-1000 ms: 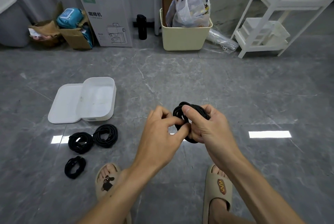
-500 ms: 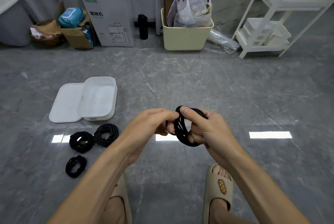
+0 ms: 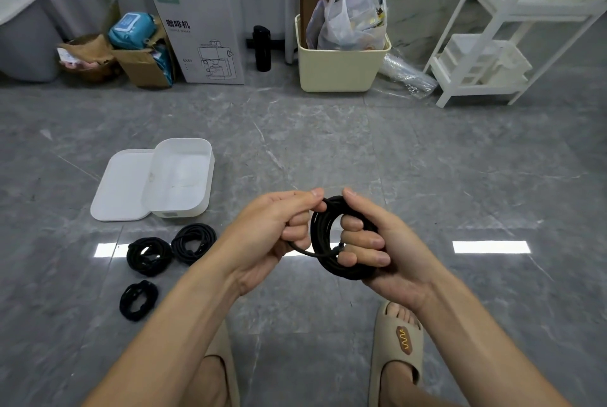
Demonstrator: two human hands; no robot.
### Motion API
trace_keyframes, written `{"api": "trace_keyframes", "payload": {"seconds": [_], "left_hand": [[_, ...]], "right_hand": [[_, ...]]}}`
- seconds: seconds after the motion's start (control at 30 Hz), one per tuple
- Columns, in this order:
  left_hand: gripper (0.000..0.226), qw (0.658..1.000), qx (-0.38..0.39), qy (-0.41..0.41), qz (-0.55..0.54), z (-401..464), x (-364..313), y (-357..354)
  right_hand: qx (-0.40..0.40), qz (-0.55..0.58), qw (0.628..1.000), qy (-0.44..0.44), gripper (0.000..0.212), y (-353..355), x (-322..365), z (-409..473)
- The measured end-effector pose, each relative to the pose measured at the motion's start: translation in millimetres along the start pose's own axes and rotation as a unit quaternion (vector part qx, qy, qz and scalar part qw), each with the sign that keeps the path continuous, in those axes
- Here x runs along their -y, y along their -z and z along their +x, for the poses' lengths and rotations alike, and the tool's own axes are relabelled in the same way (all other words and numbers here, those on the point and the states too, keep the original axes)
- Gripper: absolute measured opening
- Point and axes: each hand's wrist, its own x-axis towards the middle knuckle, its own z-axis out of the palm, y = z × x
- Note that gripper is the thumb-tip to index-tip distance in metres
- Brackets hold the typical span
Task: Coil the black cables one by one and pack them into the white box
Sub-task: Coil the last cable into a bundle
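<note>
A black cable (image 3: 320,244) wound into a ring hangs between my hands above the floor. My right hand (image 3: 382,242) grips the ring with its fingers through the middle and its thumb on top. My left hand (image 3: 279,231) pinches the ring's upper left edge, and the cable's loose end runs into that fist. The white box (image 3: 197,206) stands open and empty on the floor to the left, its lid (image 3: 121,190) flat beside it. Three coiled black cables lie in front of the box: one (image 3: 194,242), another (image 3: 149,255) and a smaller one (image 3: 138,300).
Along the back wall stand a tall cardboard carton (image 3: 200,22), a black bottle (image 3: 262,48), a cream bin (image 3: 340,68) with plastic bags and a white shelf rack (image 3: 512,29). My two sandalled feet (image 3: 399,360) are on the grey tile floor below my hands.
The coil has turned and opened into a clear ring facing me. My left hand has shifted from wrapping across the coil to pinching its top left edge, with the loose end now drawn short.
</note>
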Motion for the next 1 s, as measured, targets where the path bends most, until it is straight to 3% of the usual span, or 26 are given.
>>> {"api": "trace_keyframes", "payload": {"seconds": [0.17,0.3,0.43,0.57,0.77,0.83,1.0], "left_hand": [[0.018,1.0,-0.019,-0.002,-0.007,1.8,4.1,3.9],[0.019,1.0,-0.017,0.0,-0.014,1.6,3.3,2.0],[0.017,0.997,-0.04,-0.005,0.073,3.0,2.3,3.9],[0.023,0.988,-0.063,-0.038,0.133,6.2,9.5,7.1],[0.042,0.998,-0.028,-0.031,0.04,3.8,18.0,-10.1],[0.05,0.997,-0.068,-0.036,0.008,2.1,18.2,-16.7],[0.052,0.972,-0.193,-0.119,0.06,0.5,25.2,-24.4]], "right_hand": [[-0.079,-0.143,0.984,0.074,0.039,0.6,-4.7,5.2],[-0.109,-0.17,0.973,0.114,0.042,3.0,-4.0,4.7],[-0.12,-0.185,0.965,0.141,0.042,3.8,-4.1,6.4],[-0.072,-0.138,0.978,0.137,0.041,1.8,-4.5,5.0],[-0.01,-0.01,0.986,0.164,0.036,-10.2,-14.3,2.8],[-0.002,-0.024,0.985,0.173,0.036,-13.0,-17.8,3.0],[0.053,-0.045,0.985,0.159,0.033,-22.3,-27.7,0.2]]}}
